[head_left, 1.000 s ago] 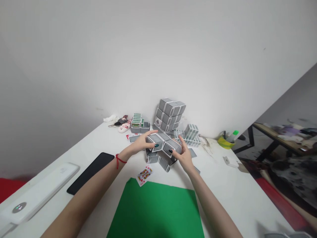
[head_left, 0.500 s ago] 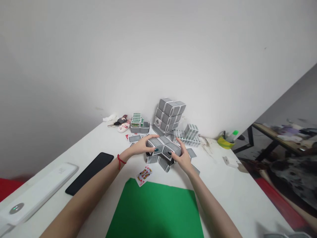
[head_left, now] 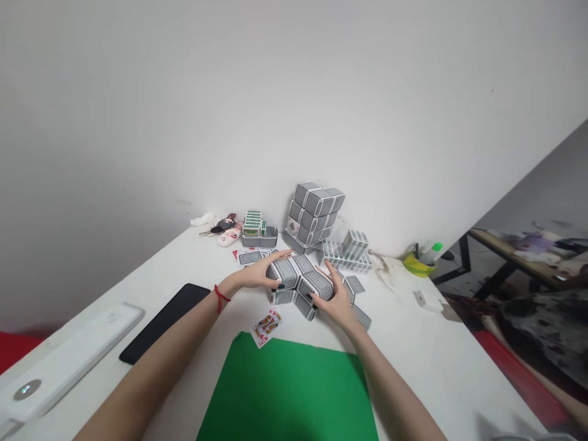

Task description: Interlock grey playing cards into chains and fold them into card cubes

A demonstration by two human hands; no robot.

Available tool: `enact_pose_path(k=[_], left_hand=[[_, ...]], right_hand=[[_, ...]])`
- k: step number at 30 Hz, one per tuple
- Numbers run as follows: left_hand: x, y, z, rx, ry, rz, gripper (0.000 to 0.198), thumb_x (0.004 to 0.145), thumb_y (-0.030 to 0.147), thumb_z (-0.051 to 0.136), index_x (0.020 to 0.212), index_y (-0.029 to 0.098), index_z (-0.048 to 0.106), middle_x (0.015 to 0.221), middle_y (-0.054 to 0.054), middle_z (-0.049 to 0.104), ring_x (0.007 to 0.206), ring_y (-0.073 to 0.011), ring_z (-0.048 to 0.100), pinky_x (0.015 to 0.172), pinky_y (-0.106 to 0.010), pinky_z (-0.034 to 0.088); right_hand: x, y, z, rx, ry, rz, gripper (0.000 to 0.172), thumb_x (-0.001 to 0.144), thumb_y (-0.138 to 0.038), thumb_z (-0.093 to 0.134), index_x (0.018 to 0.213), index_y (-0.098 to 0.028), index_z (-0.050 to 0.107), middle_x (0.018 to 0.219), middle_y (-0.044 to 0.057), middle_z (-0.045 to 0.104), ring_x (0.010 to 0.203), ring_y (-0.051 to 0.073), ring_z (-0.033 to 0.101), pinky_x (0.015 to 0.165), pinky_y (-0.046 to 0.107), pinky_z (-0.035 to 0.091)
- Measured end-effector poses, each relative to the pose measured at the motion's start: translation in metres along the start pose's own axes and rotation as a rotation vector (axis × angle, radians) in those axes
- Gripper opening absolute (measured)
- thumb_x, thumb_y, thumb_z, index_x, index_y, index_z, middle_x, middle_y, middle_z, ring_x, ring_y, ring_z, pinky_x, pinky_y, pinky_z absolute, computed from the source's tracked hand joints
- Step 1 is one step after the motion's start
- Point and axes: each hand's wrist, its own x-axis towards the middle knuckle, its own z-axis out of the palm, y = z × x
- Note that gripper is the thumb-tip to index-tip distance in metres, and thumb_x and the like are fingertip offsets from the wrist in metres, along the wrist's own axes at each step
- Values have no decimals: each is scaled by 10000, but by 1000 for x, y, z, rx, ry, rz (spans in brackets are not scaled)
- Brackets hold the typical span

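A block of folded playing cards [head_left: 301,264], grey backs outward, lies between my two hands on a lower layer of folded cards [head_left: 304,307]. My left hand [head_left: 256,274] is closed around the block's left end, thumb at the near edge and fingers reaching over the far side. At the right end, my right hand [head_left: 339,301] grips it the same way. Behind it stands a taller stack of folded card blocks [head_left: 315,214]. A face-up king of hearts card [head_left: 266,327] lies in front, by the green mat [head_left: 294,389].
Card boxes [head_left: 252,223] and keys with charms [head_left: 227,229] stand back left. A clear box with cards [head_left: 351,254] sits back right, near a yellow holder with a green-capped pen [head_left: 419,263]. A black phone [head_left: 160,321] and a white lamp [head_left: 78,355] lie left.
Both hands have moved the upper card block slightly down and to the left; the gap above the lower layer has narrowed. The other things stay in place.
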Motion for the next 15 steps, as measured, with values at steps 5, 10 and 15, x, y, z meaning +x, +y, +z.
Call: enact_pose_path(k=[5, 10, 15], left_hand=[[2, 2, 7, -69, 81, 56, 807, 733, 291, 611, 1407, 211, 175, 1412, -114, 365, 1312, -224, 317, 1040, -364, 316], [8, 3, 17, -42, 270, 56, 576, 779, 250, 537, 1324, 218, 352, 1370, -86, 420, 1272, -207, 376, 1055, -368, 303], [12, 5, 26, 45, 356, -40, 656, 717, 381, 645, 1299, 209, 395, 1383, -89, 405, 1254, -254, 397, 1047, -384, 323]], right_hand=[[0, -2, -2, -36, 50, 21, 819, 642, -356, 675, 1371, -212, 328, 1281, 94, 538, 1186, 281, 488, 989, 433, 392], [0, -13, 1, -56, 170, 58, 725, 657, -340, 649, 1324, -191, 406, 1250, 99, 561, 1158, 277, 511, 994, 443, 387], [0, -21, 2, -34, 199, 67, 694, 666, -327, 636, 1311, -183, 423, 1248, 106, 561, 1151, 273, 517, 992, 440, 392]])
